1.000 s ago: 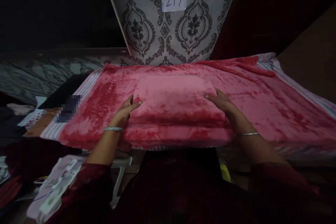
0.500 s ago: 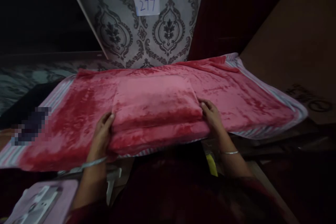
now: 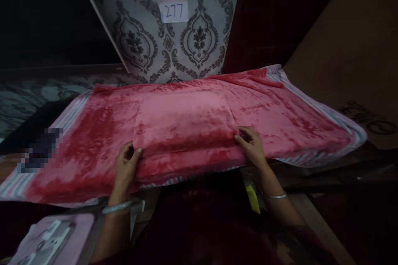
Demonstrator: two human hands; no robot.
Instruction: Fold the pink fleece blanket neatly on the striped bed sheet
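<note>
1. While the left hand (image 3: 126, 169) and right hand (image 3: 254, 149) work at the near edge of the folded pink cloth (image 3: 185, 118), the step in hand appears to be squaring that edge.
2. Next move, as judged: apply even tension at both corners, with the edge straight.
3. Left grip: thumb and fingers nearly together, pinching the near-left corner.
4. Right grip: similar narrow pinch, near-right corner; undersides of both grips are hidden.
5. Cloth position: on top of the spread blanket (image 3: 298, 122), about its middle.
6. Beyond: patterned wall (image 3: 199, 35) bearing a card (image 3: 174, 10) marked 277.
</note>
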